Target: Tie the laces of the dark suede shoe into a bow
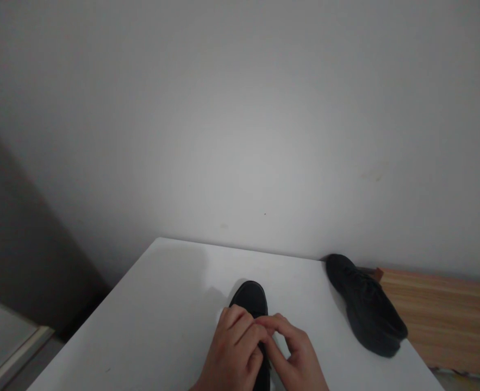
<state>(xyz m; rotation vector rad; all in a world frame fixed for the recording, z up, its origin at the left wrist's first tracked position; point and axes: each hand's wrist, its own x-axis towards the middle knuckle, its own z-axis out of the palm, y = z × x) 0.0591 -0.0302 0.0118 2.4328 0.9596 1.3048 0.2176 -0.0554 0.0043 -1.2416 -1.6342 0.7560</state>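
Observation:
A black shoe [249, 296] lies on the white table [150, 315] with its toe pointing away from me. My left hand [236, 347] rests over the lace area of this shoe, its fingers curled and closed. Beside it on the right, my right hand [291, 350] has thumb and forefinger brought together in a pinch, meeting the left fingertips above the shoe. Whatever the fingertips hold is too small and covered to make out. Much of the shoe's middle is hidden under my hands, and its heel runs out of view at the bottom.
A second black lace-up shoe [366, 304] sits at the table's right edge, toe near the wall [256, 136]. Beyond that edge is a wood-grain board [452, 320]. A pale panel with a light edge [15, 358] stands at lower left.

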